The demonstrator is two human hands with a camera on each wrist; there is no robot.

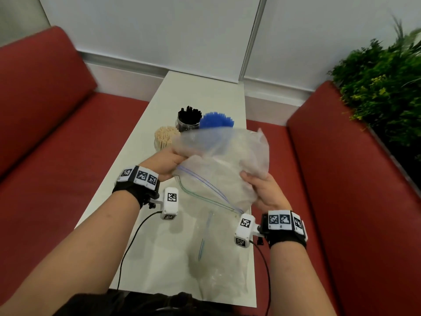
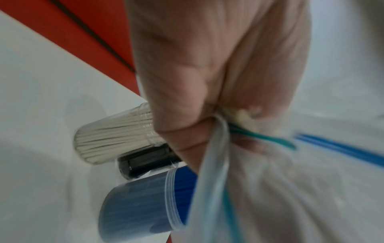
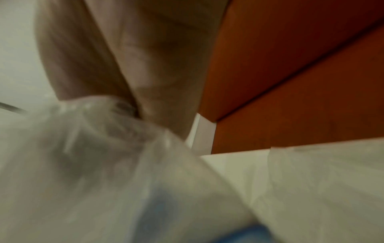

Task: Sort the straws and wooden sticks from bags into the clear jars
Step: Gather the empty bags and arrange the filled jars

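Note:
Both hands hold crumpled clear zip bags (image 1: 218,165) above the white table (image 1: 200,92). My left hand (image 1: 169,161) grips the bundle's left side, and in the left wrist view its fingers (image 2: 187,131) pinch the plastic (image 2: 290,189) near the zip lines. My right hand (image 1: 262,190) grips the right side, its fingers (image 3: 162,92) curled on the plastic (image 3: 93,164). Behind the bags stand three clear jars: wooden sticks (image 1: 164,138) (image 2: 116,134), black straws (image 1: 189,118) (image 2: 145,161) and blue straws (image 1: 217,120) (image 2: 145,202).
Another clear zip bag (image 1: 211,254) lies flat on the table near me. Red bench seats (image 1: 45,137) flank the narrow table on both sides. A green plant (image 1: 382,87) stands at the right. Cables (image 1: 132,242) run from the wrist cameras.

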